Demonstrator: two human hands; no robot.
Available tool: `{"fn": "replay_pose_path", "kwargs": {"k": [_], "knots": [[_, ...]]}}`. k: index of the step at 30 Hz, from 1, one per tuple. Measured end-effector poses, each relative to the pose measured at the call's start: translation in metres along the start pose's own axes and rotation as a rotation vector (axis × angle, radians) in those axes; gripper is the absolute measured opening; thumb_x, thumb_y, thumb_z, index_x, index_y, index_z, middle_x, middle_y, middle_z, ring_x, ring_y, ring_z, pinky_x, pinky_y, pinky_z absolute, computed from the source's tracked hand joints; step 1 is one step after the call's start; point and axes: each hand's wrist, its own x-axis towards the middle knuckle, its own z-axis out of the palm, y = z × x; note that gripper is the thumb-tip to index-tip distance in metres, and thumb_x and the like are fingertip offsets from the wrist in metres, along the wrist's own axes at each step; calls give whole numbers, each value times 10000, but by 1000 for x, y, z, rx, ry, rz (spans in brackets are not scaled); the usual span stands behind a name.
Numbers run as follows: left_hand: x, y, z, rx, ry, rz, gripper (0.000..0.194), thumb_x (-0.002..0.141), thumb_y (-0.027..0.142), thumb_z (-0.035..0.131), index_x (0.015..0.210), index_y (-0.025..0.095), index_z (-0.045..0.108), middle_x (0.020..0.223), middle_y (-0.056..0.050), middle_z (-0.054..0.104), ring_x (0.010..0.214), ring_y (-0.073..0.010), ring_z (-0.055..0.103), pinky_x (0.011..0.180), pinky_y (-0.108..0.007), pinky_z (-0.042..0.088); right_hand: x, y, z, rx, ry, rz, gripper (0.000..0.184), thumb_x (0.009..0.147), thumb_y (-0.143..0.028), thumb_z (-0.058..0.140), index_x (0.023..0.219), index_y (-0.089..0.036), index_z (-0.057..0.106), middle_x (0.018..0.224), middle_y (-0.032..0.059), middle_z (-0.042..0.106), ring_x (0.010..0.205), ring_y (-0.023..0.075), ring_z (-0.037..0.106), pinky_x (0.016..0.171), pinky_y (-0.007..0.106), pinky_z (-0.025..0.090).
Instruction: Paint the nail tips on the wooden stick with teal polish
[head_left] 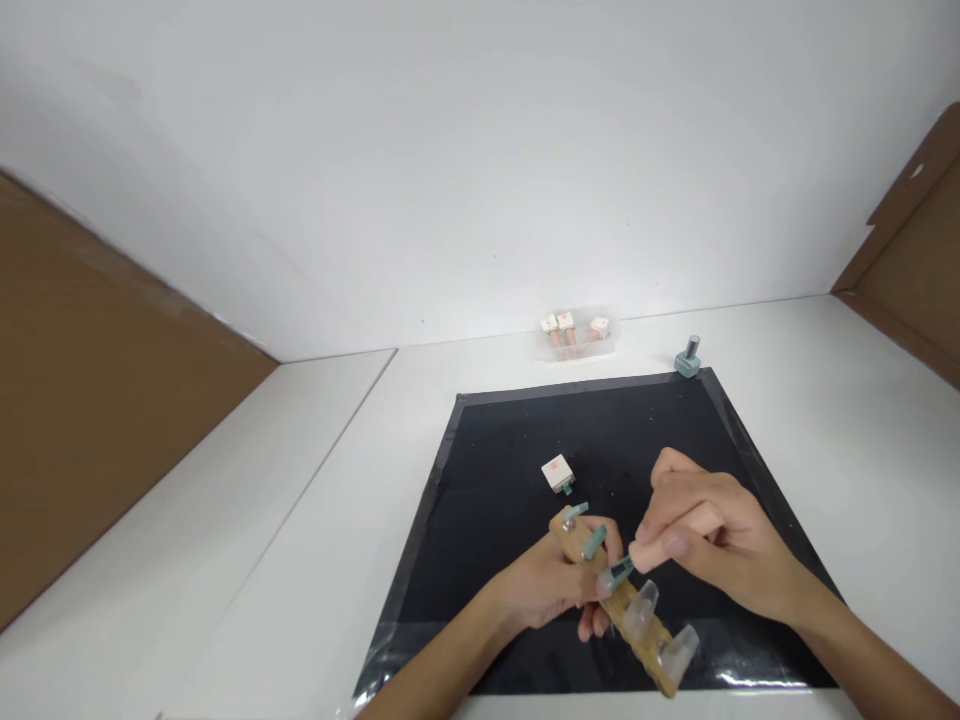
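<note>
My left hand (559, 582) is closed around a tan wooden strip (654, 650) that slants down to the right. Along the strip stand several nail-shaped tips: green tips (595, 542) at the upper part and clear tips (679, 655) at the lower end. My right hand (720, 535) pinches a pale pink stick (652, 553), its end right by the middle green tip (619, 572); whether they touch I cannot tell. The left thumb rests by the base of that tip. Beyond the strip lies a white square block (557, 473) with a reddish mark and a small green piece at its lower edge.
Both hands are over a black mat (495, 440) taped to the white table (330, 520). A clear plastic box (577, 350) at the back holds several white-topped pink sticks. A green block with a metal post (688, 358) stands at the mat's far right corner. Brown panels (112, 380) flank the table.
</note>
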Motion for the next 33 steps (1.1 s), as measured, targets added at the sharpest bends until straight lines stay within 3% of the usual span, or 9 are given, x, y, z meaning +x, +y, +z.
{"fn": "replay_pose_path", "kwargs": {"k": [4, 10, 18, 26, 33], "knots": [[-1, -2, -1, 1, -35, 22, 305, 677, 293, 771, 737, 127, 523, 508, 26, 579, 386, -60, 536, 339, -118, 445, 2, 4, 0, -69, 81, 17, 353, 916, -242, 542, 569, -219, 602, 552, -6, 667, 553, 131, 511, 521, 287, 405], [-3, -3, -2, -85, -86, 70, 292, 685, 279, 763, 746, 127, 521, 523, 28, 567, 380, -55, 517, 327, -114, 428, 1, 4, -4, -14, 197, 12, 396, 937, -338, 510, 579, -228, 639, 550, 6, 673, 556, 140, 538, 516, 295, 403], [-2, -4, -1, -134, -151, 89, 297, 692, 290, 755, 761, 120, 522, 558, 11, 600, 355, -35, 486, 330, -100, 415, 1, 2, -1, 100, 98, 105, 361, 925, -417, 509, 657, -221, 651, 558, 17, 660, 560, 146, 519, 500, 286, 381], [-1, -7, -2, -133, -129, 48, 343, 614, 298, 805, 728, 131, 529, 492, 32, 557, 328, -46, 454, 272, -110, 369, -1, 5, 0, 180, 29, 145, 355, 922, -439, 503, 694, -218, 662, 608, 23, 667, 604, 153, 506, 537, 295, 382], [-1, -11, -5, -99, -147, 51, 320, 669, 312, 766, 741, 133, 510, 503, 44, 546, 307, -32, 421, 271, -106, 333, -2, 8, 2, 252, -2, 163, 329, 919, -459, 497, 758, -231, 671, 610, 9, 654, 623, 149, 482, 577, 288, 383]]}}
